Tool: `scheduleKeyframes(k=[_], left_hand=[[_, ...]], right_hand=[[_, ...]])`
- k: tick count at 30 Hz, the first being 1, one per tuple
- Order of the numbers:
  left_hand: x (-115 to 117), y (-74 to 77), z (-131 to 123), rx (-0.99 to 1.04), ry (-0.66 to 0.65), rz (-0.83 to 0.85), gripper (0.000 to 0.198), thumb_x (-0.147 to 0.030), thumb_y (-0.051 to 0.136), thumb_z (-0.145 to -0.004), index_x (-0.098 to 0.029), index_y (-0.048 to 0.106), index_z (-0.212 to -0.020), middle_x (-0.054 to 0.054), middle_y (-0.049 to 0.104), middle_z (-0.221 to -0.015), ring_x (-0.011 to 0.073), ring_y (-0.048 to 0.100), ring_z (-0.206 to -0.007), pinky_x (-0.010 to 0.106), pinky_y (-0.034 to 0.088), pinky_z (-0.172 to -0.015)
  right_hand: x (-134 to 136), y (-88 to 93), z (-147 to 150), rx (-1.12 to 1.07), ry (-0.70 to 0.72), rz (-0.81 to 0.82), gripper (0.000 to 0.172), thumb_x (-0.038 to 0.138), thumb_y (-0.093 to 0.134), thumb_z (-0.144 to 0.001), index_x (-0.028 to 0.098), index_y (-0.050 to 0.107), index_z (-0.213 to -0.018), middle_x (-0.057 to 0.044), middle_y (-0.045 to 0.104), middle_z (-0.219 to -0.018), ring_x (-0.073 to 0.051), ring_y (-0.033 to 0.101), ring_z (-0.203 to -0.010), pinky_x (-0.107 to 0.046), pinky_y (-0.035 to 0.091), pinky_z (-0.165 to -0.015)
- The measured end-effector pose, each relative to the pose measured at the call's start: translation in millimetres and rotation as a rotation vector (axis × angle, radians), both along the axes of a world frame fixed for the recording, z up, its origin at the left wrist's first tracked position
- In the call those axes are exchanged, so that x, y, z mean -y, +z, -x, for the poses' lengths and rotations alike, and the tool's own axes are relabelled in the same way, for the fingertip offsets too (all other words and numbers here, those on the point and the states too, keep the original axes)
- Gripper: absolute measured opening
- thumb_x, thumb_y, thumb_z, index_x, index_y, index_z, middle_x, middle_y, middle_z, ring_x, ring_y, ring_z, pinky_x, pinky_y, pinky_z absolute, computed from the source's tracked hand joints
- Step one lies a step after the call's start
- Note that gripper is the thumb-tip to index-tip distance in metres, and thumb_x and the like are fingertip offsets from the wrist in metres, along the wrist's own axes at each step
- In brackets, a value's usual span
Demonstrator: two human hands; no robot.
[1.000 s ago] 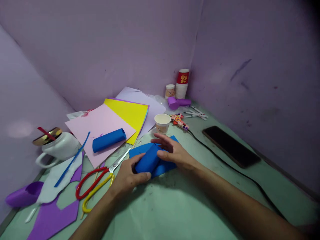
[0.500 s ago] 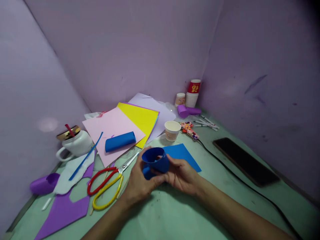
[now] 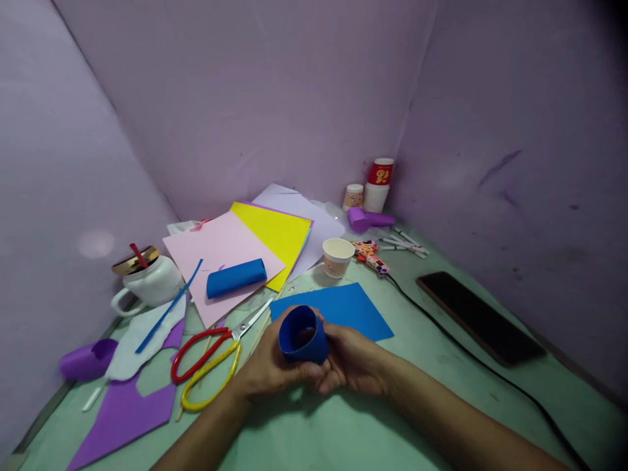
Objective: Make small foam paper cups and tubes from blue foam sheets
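Note:
A short blue tube (image 3: 314, 347), rolled from a sheet that looks like craft foam, tilts its opening up toward me. My left hand (image 3: 272, 363) wraps its left side and underside. On the other side my right hand (image 3: 356, 360) grips the tube, its fingertips meeting the left fingers below. Behind both hands a flat blue sheet (image 3: 353, 311) lies on the table. Left of my left hand are large scissors (image 3: 235, 337) with red and yellow handles, blades partly open. A rolled blue piece (image 3: 235, 279) rests on a pink sheet (image 3: 220, 239).
A small paper cup (image 3: 338, 258) stands behind the blue sheet, beside a patterned glue gun (image 3: 370, 255) with a black cord. A phone (image 3: 481, 317) lies right. Purple scraps (image 3: 127, 412) and a white mug (image 3: 154, 284) are left; stacked cups (image 3: 377, 196) stand at the back.
The blue tube has turned in my hands, so its opening now faces me more. Both hands have lowered slightly, uncovering more of the flat blue sheet.

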State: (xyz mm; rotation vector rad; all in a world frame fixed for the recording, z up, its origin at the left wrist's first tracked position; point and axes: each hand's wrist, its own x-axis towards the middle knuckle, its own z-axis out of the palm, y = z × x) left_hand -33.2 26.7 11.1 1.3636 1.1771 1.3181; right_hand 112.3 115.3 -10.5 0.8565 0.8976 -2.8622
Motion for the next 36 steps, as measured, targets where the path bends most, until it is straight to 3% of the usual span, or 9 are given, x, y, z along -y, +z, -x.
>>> scheduleKeyframes(k=[2, 7, 13, 20, 24, 27, 31, 34, 36], left_hand=[[0.8, -2.7, -2.7, 0.055, 0.057, 0.026, 0.053, -0.021, 0.081, -0.057, -0.021, 0.062, -0.106, 0.008, 0.065, -0.109, 0.0285, 0.059, -0.105, 0.039, 0.046, -0.092], [-0.2, -11.9, -6.5, 0.254, 0.224, 0.135, 0.042, -0.024, 0.084, -0.059, -0.017, 0.065, -0.096, 0.008, 0.069, -0.094, 0.0244, 0.064, -0.09, 0.04, 0.05, -0.085], [-6.0, -10.8, -1.6, 0.601, 0.265, 0.219, 0.045, -0.043, 0.078, -0.065, -0.018, 0.067, -0.101, 0.01, 0.07, -0.107, 0.0304, 0.063, -0.105, 0.046, 0.05, -0.094], [-6.9, -9.6, -0.6, 0.757, 0.22, 0.25, 0.053, -0.031, 0.079, -0.064, -0.018, 0.063, -0.113, 0.012, 0.063, -0.125, 0.0341, 0.048, -0.126, 0.05, 0.035, -0.109], [-3.0, -11.3, -5.0, 0.744, 0.174, 0.204, 0.07, -0.028, 0.081, -0.062, -0.026, 0.054, -0.126, 0.008, 0.056, -0.136, 0.0315, 0.04, -0.133, 0.047, 0.031, -0.112], [0.6, -11.3, -8.7, 0.672, 0.144, 0.214, 0.071, -0.024, 0.08, -0.063, -0.03, 0.052, -0.128, 0.006, 0.054, -0.138, 0.031, 0.043, -0.131, 0.045, 0.033, -0.11], [1.1, -6.7, -6.6, 0.591, 0.189, 0.239, 0.073, -0.018, 0.077, -0.058, -0.03, 0.053, -0.126, 0.006, 0.055, -0.135, 0.0315, 0.051, -0.122, 0.043, 0.041, -0.101], [-1.8, 0.6, 3.1, 0.409, 0.389, 0.175, 0.076, -0.021, 0.075, -0.049, -0.025, 0.055, -0.122, 0.007, 0.062, -0.121, 0.0294, 0.058, -0.108, 0.038, 0.048, -0.088], [-2.5, 6.0, 10.3, 0.252, 0.55, 0.137, 0.058, -0.027, 0.077, -0.051, -0.021, 0.062, -0.107, 0.005, 0.066, -0.104, 0.0241, 0.06, -0.095, 0.031, 0.049, -0.079]], right_hand=[[-3.0, 0.7, -1.4, 0.045, -0.02, -0.144, 0.057, 0.048, 0.017, -0.099, 0.006, 0.051, -0.118, -0.011, 0.068, -0.063, -0.018, 0.067, -0.047, -0.025, 0.056, -0.042], [-14.0, 7.8, -6.2, 0.132, -0.422, -0.554, 0.032, 0.042, 0.048, -0.093, 0.014, 0.063, -0.093, -0.008, 0.068, -0.083, -0.011, 0.063, -0.055, -0.02, 0.052, -0.043], [-17.6, 14.6, -9.4, 0.059, -0.471, -0.526, 0.03, 0.043, 0.055, -0.089, 0.014, 0.065, -0.088, -0.009, 0.069, -0.085, -0.014, 0.065, -0.062, -0.023, 0.054, -0.049], [-8.6, 15.9, -7.2, -0.033, -0.449, -0.557, 0.032, 0.042, 0.076, -0.07, 0.017, 0.064, -0.086, -0.004, 0.068, -0.087, -0.014, 0.066, -0.069, -0.023, 0.054, -0.055], [0.5, 15.6, -6.5, -0.078, -0.337, -0.308, 0.045, 0.045, 0.082, -0.061, 0.016, 0.06, -0.087, -0.002, 0.065, -0.075, -0.015, 0.066, -0.065, -0.027, 0.056, -0.056], [3.1, 16.0, -7.2, -0.089, -0.287, -0.309, 0.043, 0.045, 0.084, -0.058, 0.016, 0.058, -0.076, 0.001, 0.06, -0.065, -0.013, 0.062, -0.061, -0.024, 0.053, -0.055], [-5.1, 16.2, -8.4, -0.015, -0.434, -0.6, 0.038, 0.042, 0.083, -0.056, 0.017, 0.056, -0.066, 0.005, 0.054, -0.055, -0.006, 0.049, -0.049, -0.019, 0.043, -0.048], [-13.8, 14.5, -9.2, 0.045, -0.518, -0.893, 0.027, 0.035, 0.078, -0.061, 0.018, 0.057, -0.063, 0.007, 0.049, -0.05, -0.006, 0.039, -0.044, -0.019, 0.03, -0.041], [-16.5, 12.4, -9.5, 0.055, -0.54, -0.995, 0.021, 0.033, 0.073, -0.065, 0.019, 0.057, -0.063, 0.007, 0.048, -0.049, -0.007, 0.039, -0.044, -0.02, 0.028, -0.042]])
